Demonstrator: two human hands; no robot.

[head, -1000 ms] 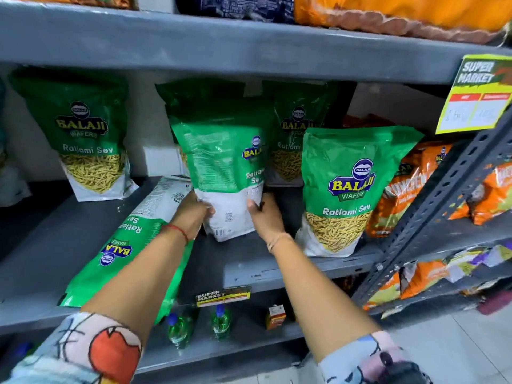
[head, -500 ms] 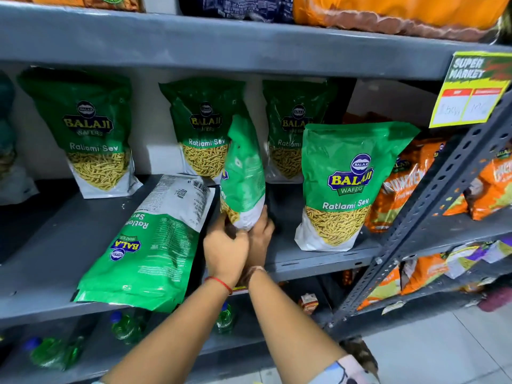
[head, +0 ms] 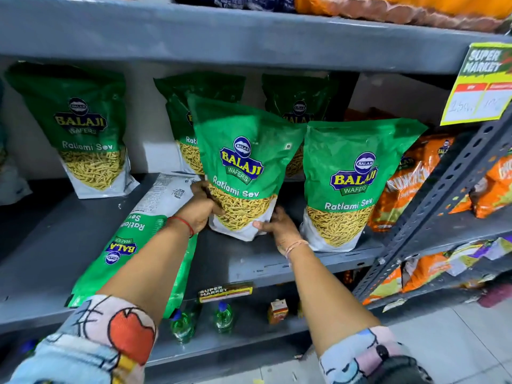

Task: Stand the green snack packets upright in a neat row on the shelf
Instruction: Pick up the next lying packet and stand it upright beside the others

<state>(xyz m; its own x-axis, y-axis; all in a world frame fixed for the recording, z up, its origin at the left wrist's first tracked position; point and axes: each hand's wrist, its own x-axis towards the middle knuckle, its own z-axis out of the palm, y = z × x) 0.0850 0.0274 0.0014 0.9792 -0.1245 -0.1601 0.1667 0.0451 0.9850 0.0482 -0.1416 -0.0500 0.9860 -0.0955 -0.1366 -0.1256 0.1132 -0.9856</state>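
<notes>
Both hands' grip clamped on held packet [head: 243, 173]; flat packet [head: 133, 239] left, upright packet [head: 352, 184] right.

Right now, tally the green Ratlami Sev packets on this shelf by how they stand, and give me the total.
Standing at the back: 3, the far-left packet, the middle-back packet and the right-back packet.
Standing at the front: 1, the front-right packet.
Held tilted by the left hand and right hand: 1, the held packet.
Lying flat: 1, the fallen packet.
Total: 6.
</notes>
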